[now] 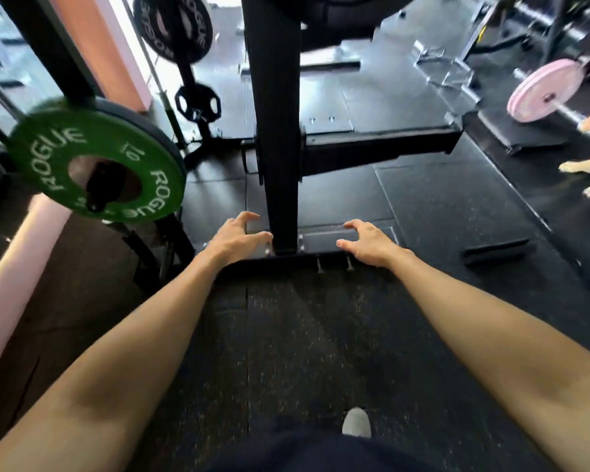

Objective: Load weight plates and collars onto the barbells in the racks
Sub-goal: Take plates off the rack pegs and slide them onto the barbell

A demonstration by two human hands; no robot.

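Note:
A green Rogue weight plate [92, 158] marked 10 hangs on a black peg at the left, with a dark plate behind it. A black Rogue plate [172, 27] sits higher at the back left. Both my arms stretch forward and down. My left hand [235, 238] is held out just left of the black rack upright [276, 114], fingers loosely spread, holding nothing. My right hand [367, 241] hovers to the right of the upright over its base plate [321, 240], fingers loosely curled and empty. No collar can be made out.
A pink plate [544, 90] sits on a barbell at the far right, next to another person's bare feet [583, 168]. A small black plate [198, 103] hangs on a stand at the back. A black block [498, 252] lies on the rubber floor. My shoe [356, 422] shows below.

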